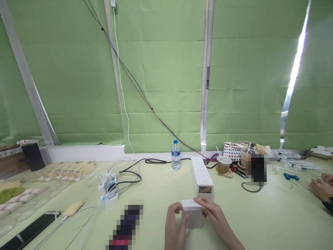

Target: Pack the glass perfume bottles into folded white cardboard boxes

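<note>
A small white cardboard box (194, 220) stands on the table near the front, between my two hands. My left hand (173, 224) is closed around its left side, with the fingertips at the upper edge and the thumb on the near face. At the top right edge, the fingers of my right hand (213, 212) pinch the box's lid and side. The box's top looks closed, though my right fingers cover part of it. Just behind it, a row of similar white boxes (201, 175) runs away from me, and the nearest one bears a dark picture on its end.
A water bottle (176, 156) stands behind the boxes. To the left are a power strip (110, 185) with tangled cables, a phone (31, 231) and a yellow power bank (73, 208). At right lie a lidded cup (224, 165), blue scissors (290, 177) and another person's hands (321, 189).
</note>
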A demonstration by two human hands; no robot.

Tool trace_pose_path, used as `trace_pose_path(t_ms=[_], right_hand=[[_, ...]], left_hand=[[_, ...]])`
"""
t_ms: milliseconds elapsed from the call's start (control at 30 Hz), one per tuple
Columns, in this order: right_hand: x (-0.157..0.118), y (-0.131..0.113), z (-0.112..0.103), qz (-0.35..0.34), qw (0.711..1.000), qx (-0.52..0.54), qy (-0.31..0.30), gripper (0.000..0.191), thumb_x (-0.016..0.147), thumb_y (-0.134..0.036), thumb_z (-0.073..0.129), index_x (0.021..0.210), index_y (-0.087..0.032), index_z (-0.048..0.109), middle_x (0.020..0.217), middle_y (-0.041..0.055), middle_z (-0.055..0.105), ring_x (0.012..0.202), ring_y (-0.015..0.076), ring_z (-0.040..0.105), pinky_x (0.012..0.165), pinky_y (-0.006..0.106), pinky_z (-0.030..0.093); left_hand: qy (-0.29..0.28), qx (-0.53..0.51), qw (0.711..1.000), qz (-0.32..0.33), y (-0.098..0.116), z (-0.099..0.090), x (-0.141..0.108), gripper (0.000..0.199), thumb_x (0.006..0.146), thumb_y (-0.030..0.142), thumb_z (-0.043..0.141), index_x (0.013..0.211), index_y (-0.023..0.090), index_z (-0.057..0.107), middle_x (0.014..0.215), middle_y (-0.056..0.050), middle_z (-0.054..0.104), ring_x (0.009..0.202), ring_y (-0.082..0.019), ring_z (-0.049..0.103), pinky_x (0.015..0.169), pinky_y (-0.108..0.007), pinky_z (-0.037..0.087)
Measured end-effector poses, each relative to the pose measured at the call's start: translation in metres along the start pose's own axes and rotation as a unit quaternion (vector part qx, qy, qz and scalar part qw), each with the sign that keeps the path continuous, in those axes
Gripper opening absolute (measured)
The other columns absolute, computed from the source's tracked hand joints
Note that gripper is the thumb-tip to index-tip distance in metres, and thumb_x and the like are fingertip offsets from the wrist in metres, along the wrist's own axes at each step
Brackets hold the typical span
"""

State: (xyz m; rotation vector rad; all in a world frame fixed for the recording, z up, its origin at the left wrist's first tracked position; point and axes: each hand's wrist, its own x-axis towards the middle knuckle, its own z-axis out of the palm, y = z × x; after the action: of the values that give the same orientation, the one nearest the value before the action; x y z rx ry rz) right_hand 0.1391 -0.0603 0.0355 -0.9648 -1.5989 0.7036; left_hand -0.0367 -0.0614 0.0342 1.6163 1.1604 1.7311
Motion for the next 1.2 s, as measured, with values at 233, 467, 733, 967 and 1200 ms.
trace_pose_path(t_ms=[233,467,733,967,1200], right_hand=[[0.000,-0.011,-0.008,-0.001,0.999,-0.032,-0.039,0.036,0.094,-0.031,0.041,0.116,-0.031,0.069,0.116,0.0089,0.065,0.092,0.0205,0.064,0.068,0.028,0.055],[-0.002,-0.012,-0.006,-0.033,0.992,-0.114,-0.046,0.047,0.091,-0.014,0.034,0.120,-0.034,0.065,0.123,0.0079,0.061,0.087,0.0177,0.065,0.066,0.026,0.055],[-0.006,0.000,-0.003,-0.135,0.937,-0.321,-0.034,0.057,0.089,-0.007,0.031,0.126,-0.040,0.058,0.124,0.0047,0.062,0.069,0.0141,0.061,0.064,0.027,0.053],[-0.003,-0.007,-0.003,-0.195,0.907,-0.373,0.006,0.047,0.093,-0.013,0.037,0.123,-0.040,0.061,0.118,0.0053,0.062,0.084,0.0169,0.059,0.072,0.028,0.052],[-0.014,-0.027,0.012,-0.136,0.929,-0.344,-0.012,0.043,0.090,-0.017,0.039,0.129,-0.028,0.056,0.103,0.0098,0.056,0.067,0.0150,0.058,0.063,0.027,0.054]], left_hand=[[-0.040,-0.141,0.977,-0.154,0.005,-0.005,0.022,0.035,0.069,0.045,0.071,0.087,0.022,0.051,0.070,0.000,0.065,0.073,-0.020,0.062,0.073,-0.030,0.048],[-0.085,-0.117,0.981,-0.126,0.009,-0.013,0.026,0.027,0.071,0.041,0.070,0.074,0.022,0.050,0.069,0.003,0.059,0.070,-0.017,0.060,0.071,-0.027,0.049],[-0.066,-0.157,0.969,-0.181,0.013,-0.011,0.024,0.031,0.066,0.043,0.073,0.083,0.022,0.057,0.081,0.000,0.058,0.081,-0.020,0.060,0.068,-0.026,0.051],[-0.176,-0.167,0.951,-0.189,0.011,-0.001,0.025,0.029,0.074,0.046,0.066,0.086,0.020,0.061,0.080,-0.001,0.063,0.078,-0.020,0.057,0.068,-0.026,0.045],[-0.139,-0.071,0.978,-0.139,0.019,0.002,0.012,0.026,0.083,0.045,0.055,0.072,0.021,0.055,0.067,0.003,0.053,0.065,-0.016,0.049,0.064,-0.024,0.041]])
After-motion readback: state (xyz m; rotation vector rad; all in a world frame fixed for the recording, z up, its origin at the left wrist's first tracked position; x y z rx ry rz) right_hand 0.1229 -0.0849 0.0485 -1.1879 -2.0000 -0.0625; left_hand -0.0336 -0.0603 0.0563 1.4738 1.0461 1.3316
